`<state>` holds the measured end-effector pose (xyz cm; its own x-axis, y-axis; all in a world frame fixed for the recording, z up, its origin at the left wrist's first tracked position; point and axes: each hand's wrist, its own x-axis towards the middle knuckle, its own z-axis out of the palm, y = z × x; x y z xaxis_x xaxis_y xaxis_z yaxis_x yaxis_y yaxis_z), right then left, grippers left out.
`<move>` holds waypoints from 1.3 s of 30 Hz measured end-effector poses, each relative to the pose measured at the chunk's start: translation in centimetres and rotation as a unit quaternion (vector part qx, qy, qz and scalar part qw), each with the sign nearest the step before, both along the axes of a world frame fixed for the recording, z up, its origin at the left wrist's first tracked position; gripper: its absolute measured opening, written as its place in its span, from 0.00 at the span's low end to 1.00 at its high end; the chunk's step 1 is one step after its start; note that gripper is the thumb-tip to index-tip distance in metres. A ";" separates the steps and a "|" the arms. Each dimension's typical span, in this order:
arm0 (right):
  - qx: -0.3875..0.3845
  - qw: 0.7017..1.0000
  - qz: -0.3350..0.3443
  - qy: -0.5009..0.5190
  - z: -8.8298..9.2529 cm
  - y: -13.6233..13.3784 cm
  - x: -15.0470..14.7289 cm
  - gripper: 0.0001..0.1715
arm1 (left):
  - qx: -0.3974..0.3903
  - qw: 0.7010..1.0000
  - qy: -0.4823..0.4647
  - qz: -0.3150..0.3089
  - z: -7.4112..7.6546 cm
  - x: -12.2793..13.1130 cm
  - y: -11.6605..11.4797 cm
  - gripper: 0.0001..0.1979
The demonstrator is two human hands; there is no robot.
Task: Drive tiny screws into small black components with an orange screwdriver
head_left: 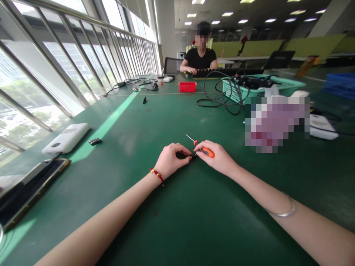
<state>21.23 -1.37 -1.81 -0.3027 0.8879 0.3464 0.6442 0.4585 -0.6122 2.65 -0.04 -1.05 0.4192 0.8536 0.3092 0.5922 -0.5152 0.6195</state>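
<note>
An orange and black screwdriver lies in my right hand, its thin metal shaft pointing forward and to the left, away from me. The thumb and fingertips of that hand also reach a small black part on the green table. My left hand, with a red beaded bracelet at the wrist, pinches the same small part from the other side. Most of it is hidden by my fingers, so its kind does not show.
At left are a white device, a small black piece and a phone. Ahead stands a red bin. A teal basket with black cables is at right, near a blurred-out patch. A person sits across the table.
</note>
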 end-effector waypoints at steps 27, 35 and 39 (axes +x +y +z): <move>-0.018 0.998 0.005 -0.055 -0.1 0.3 0.0 0.04 | 0.002 1.000 0.001 -0.015 0.2 -0.2 -0.3 0.04; 0.034 0.997 -0.051 0.055 1.9 -1.3 0.3 0.20 | 0.005 1.000 0.008 -0.007 0.2 -0.1 -0.3 0.04; 0.109 0.984 -0.091 0.112 3.8 -2.6 0.6 0.08 | -0.004 1.000 0.010 -0.007 0.1 -0.2 -0.3 0.05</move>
